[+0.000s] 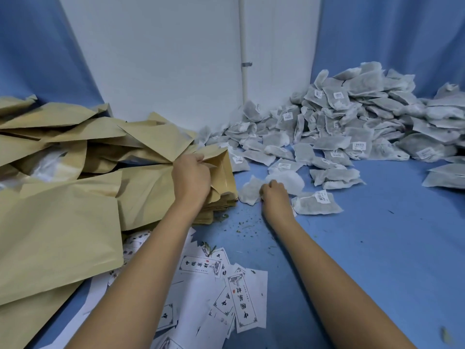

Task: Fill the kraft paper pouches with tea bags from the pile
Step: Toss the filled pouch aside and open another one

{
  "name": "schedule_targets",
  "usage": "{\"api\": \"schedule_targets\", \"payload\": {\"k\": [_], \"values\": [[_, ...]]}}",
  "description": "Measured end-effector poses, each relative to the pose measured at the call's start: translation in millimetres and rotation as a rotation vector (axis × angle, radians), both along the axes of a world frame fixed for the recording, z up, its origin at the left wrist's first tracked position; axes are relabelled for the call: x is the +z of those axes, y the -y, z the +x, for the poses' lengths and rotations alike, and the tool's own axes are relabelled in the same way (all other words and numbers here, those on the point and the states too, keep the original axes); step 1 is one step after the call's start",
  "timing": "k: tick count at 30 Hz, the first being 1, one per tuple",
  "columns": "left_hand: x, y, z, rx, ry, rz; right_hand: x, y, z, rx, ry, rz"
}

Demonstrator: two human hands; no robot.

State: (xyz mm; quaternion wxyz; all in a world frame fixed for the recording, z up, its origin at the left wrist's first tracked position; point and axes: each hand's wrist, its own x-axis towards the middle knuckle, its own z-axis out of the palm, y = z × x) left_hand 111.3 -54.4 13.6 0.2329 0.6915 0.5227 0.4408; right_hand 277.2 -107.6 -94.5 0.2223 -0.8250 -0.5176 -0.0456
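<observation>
Left hand [191, 177] pinches open the crisp kraft pouch [222, 170]; just beside that pouch, right hand [275, 197] clutches a seemingly light, limp tea bag [250, 191] mid-body.

One person, two arms showing. Hands: left hand [191, 173] and right hand [276, 199], both bare. Forearms: left forearm [141, 263] and right forearm [329, 270], bare as far up as can be seen.
</observation>
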Motion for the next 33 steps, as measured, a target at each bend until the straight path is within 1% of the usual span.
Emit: {"api": "schedule_targets", "payload": {"k": [1, 2, 3, 4, 5, 6, 8, 9, 10, 11, 12, 14, 15, 16, 18, 19, 20, 21, 22, 23, 24, 27, 28, 29, 30, 31, 32, 33], "values": [[0, 1, 1, 0.002, -0.004, 0.007, 3, 0, 1, 0.05, -0.113, 0.175], [0, 1, 0, 0.006, -0.006, 0.007, 9, 0, 3, 0.057, -0.185, 0.377], [0, 1, 0, 0.008, -0.004, 0.003, 16, -1, 8, 0.016, -0.195, 0.57], [1, 0, 0, 0.011, 0.002, 0.0, 25, -2, 15, -0.065, -0.148, 0.667], [2, -1, -1, 0.011, 0.006, -0.002, 31, -4, 23, -0.136, -0.114, 0.654], [2, -1, -2, 0.007, 0.006, -0.004, 32, -8, 34, -0.176, -0.112, 0.507], [2, -3, -3, -0.002, 0.006, -0.005, 25, -15, 45, -0.184, -0.156, 0.019], [2, -3, -3, -0.006, 0.006, -0.005, 20, -16, 46, -0.171, -0.143, -0.171], [2, -3, -3, -0.011, 0.006, -0.005, 10, -17, 46, -0.169, -0.102, -0.227], [2, -3, -3, -0.018, 0.006, -0.007, 3, -18, 43, -0.176, -0.064, -0.169], [2, -4, -3, -0.021, 0.008, -0.008, 2, -20, 39, -0.199, -0.057, -0.033], [2, -5, -3, -0.017, 0.014, -0.01, 7, -25, 30, -0.243, -0.108, 0.292], [2, -5, -3, -0.018, 0.016, -0.009, 12, -31, 25, -0.218, -0.123, 0.382], [2, -5, -3, -0.025, 0.016, -0.008, 16, -36, 20, -0.155, -0.132, 0.358], [2, -6, -4, -0.039, 0.018, -0.01, 17, -44, 2, 0.007, -0.142, 0.085], [2, -5, -5, -0.044, 0.024, -0.012, 12, -44, -6, 0.045, -0.134, -0.071], [2, -5, -6, -0.046, 0.032, -0.009, 6, -43, -10, 0.052, -0.107, -0.158], [3, -5, -7, -0.046, 0.039, -0.006, 0, -42, -12, 0.046, -0.074, -0.185], [3, -5, -8, -0.045, 0.047, -0.006, -2, -39, -12, 0.032, -0.044, -0.162], [4, -6, -10, -0.045, 0.057, -0.013, -2, -36, -12, 0.026, -0.059, -0.086], [5, -6, -11, -0.048, 0.068, -0.025, 2, -34, -12, 0.017, -0.158, 0.079], [7, -4, -12, -0.062, 0.091, -0.049, 34, -9, -24, -0.058, -0.725, 0.797], [8, -3, -12, -0.064, 0.096, -0.055, 45, 3, -31, -0.008, -0.903, 0.992], [8, -3, -12, -0.066, 0.098, -0.063, 54, 14, -39, 0.078, -1.063, 1.097], [9, -3, -13, -0.075, 0.098, -0.07, 62, 20, -47, 0.169, -1.204, 1.109], [10, -2, -13, -0.093, 0.104, -0.077, 68, 24, -56, 0.233, -1.254, 1.017], [10, -1, -13, -0.122, 0.124, -0.081, 76, 22, -65, 0.25, -1.176, 0.849], [11, 1, -14, -0.148, 0.151, -0.076, 80, 19, -72, 0.254, -1.021, 0.654]]}}
